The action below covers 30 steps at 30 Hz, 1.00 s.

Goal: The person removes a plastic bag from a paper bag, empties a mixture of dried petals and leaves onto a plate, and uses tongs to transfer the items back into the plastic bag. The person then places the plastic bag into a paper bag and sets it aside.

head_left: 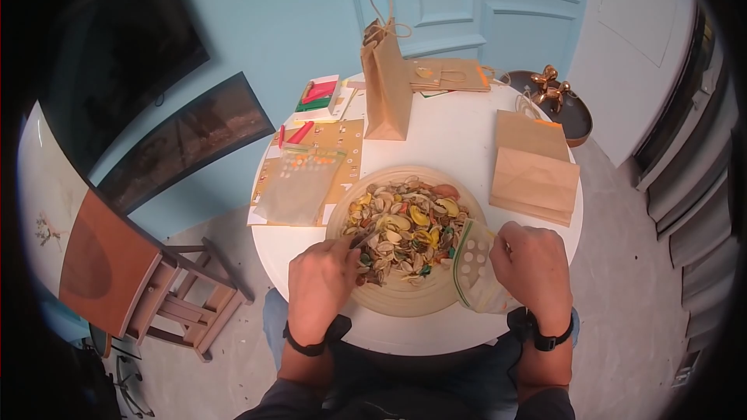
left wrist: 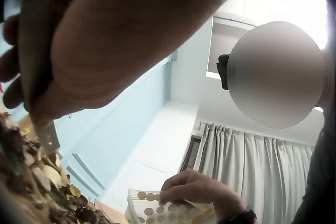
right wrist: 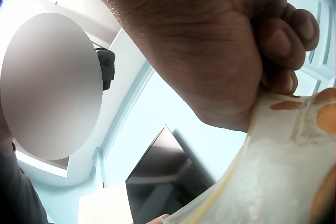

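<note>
Left hand point(head_left: 320, 284) is working at the near-left rim of the wooden bowl point(head_left: 405, 303), fingers curled round a small metal scoop point(head_left: 364, 238) whose blade is pointing far-right into the potpourri point(head_left: 408, 229). I am reading the scoop's long axis as running from the hand's knuckles diagonally toward the bowl's centre; the left wrist view is showing the same blade point(left wrist: 46, 136) dipping toward the dried petals below it.

Right hand point(head_left: 533, 264) is sitting at the near-right rim, fingers and thumb pinching the upper edge of a clear dotted bag point(head_left: 476, 268). The right wrist view is confirming the pinch: the bag's film point(right wrist: 283, 166) is hanging from the curled fingers point(right wrist: 286, 35). I am seeing the bag leaning against the bowl's right side, touching the rim, with its mouth edge running near-to-far.

I am judging the deciding relation as this: the bag lies directly right of the scoop, across the heap, so the left hand is the nearer to the potpourri and the right hand is the nearer to the bag. Whether the scoop is carrying any petals I cannot tell.
</note>
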{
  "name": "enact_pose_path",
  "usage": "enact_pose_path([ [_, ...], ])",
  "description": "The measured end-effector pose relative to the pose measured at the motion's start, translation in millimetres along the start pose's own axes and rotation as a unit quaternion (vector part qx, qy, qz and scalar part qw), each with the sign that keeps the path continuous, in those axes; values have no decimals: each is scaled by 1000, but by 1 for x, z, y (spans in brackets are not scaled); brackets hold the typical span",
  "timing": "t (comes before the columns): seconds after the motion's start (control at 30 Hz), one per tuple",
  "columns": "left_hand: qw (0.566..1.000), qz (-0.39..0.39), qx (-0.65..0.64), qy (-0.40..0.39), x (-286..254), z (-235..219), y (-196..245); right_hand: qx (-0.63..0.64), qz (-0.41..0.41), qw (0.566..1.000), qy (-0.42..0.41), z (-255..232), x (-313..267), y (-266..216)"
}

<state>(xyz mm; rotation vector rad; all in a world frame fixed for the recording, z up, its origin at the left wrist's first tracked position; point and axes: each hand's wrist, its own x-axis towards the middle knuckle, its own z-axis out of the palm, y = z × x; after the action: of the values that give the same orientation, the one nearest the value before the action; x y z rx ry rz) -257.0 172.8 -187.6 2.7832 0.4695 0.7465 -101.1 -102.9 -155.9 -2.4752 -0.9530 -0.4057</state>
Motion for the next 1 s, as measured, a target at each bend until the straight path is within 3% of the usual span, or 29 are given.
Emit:
enact_pose_path([
  [0.37,993,27,-110,-10,-10,-19,24,10,-1,1000,-8,5,2,1],
  [0.47,985,108,-137,-8,-15,-8,43,5,0,1000,-14,7,1,0],
  [0.6,967,180,-167,-68,-16,6,64,5,3,1000,-23,2,2,-5],
  [0.7,974,153,-134,-100,-13,0,66,3,9,1000,-24,1,1,-3],
  [0.8,986,106,-126,-37,-7,-2,47,-3,10,1000,-24,1,-1,1],
  [1.0,999,-35,-37,5,15,8,9,-4,5,1000,-22,0,-2,0],
])
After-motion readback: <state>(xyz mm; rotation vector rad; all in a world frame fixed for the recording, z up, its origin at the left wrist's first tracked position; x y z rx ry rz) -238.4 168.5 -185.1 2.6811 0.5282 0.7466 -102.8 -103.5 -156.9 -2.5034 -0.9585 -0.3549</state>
